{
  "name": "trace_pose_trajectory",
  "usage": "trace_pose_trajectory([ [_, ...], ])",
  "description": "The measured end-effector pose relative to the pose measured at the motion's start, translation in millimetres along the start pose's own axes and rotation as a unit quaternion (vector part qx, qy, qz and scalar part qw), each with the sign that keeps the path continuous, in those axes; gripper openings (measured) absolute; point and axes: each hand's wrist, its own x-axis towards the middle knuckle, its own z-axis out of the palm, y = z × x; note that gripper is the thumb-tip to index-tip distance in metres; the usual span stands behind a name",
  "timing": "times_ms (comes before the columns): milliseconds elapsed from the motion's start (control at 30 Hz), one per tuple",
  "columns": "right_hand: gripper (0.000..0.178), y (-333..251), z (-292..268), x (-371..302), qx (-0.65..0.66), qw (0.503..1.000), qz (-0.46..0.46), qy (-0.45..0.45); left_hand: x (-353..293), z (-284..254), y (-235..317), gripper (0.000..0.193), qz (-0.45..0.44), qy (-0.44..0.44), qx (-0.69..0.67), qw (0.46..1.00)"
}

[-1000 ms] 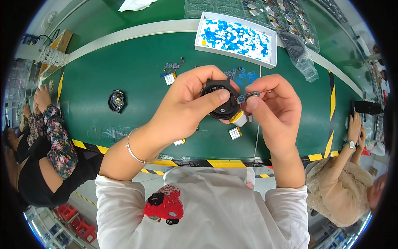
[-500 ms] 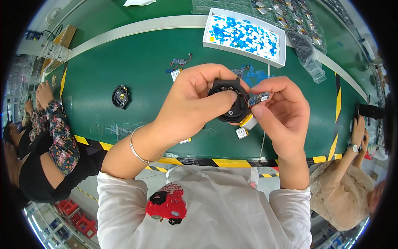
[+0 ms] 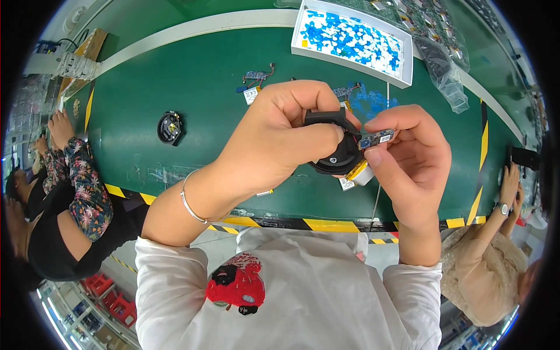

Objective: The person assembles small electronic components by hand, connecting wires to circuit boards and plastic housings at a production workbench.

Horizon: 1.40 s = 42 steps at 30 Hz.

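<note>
My left hand (image 3: 286, 131) grips a round black plastic housing (image 3: 333, 163), its thumb pressed inside the open shell. Between thumb and forefinger, my right hand (image 3: 411, 160) pinches a small circuit board (image 3: 378, 139) at the housing's right edge. A silver battery with yellow tape (image 3: 361, 173) hangs just below the board, by the housing's lower right rim. Wires between board and housing are mostly hidden by my fingers. Beneath the battery, another white-labelled battery (image 3: 346, 184) lies on the green table.
A second black housing (image 3: 170, 128) lies to the left. Farther off are a board with a battery (image 3: 254, 84), blue film pieces (image 3: 370, 100) and a white box (image 3: 352, 63) of blue and white bits. A clear plastic bag (image 3: 443, 73) lies at the far right. Co-workers sit on both sides.
Both hands have shifted slightly right with the housing and circuit board. The housing looks more tilted, and my left thumb remains inside it.
</note>
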Motion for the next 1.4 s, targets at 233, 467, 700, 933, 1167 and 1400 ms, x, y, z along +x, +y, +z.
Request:
trace_pose_trajectory([
  [233, 0.027, -1.5, -4.8, -2.0, -0.016, 0.999, 0.027, -0.017, 1.2, 3.9, 1.8, 0.009, -0.023, 0.010, -0.032, 0.999],
  [467, 0.018, -8.4, -23.3, 6.4, 0.059, 0.982, 0.177, 0.003, 3.1, 7.2, 8.8, 0.012, -0.033, 0.044, -0.028, 0.998],
  [700, 0.020, 4.9, -8.3, 2.4, -0.170, 0.981, -0.082, 0.054, 4.9, -0.9, -10.5, 0.014, 0.031, -0.050, 0.238, 0.969],
  [933, 0.023, 17.2, -4.5, 5.0, -0.389, 0.845, -0.365, 0.045, 8.2, -2.0, -5.2, 0.007, -0.067, 0.031, 0.027, 0.997],
  [1167, 0.022, 15.0, -5.0, 12.9, -0.334, 0.886, -0.320, 0.020, 3.9, 1.9, -9.2, 0.012, -0.043, 0.047, -0.088, 0.994],
  [1400, 0.017, 17.2, -10.7, 14.9, -0.326, 0.904, -0.276, 0.001, 5.0, -0.1, -7.7, 0.014, -0.054, 0.048, -0.102, 0.992],
])
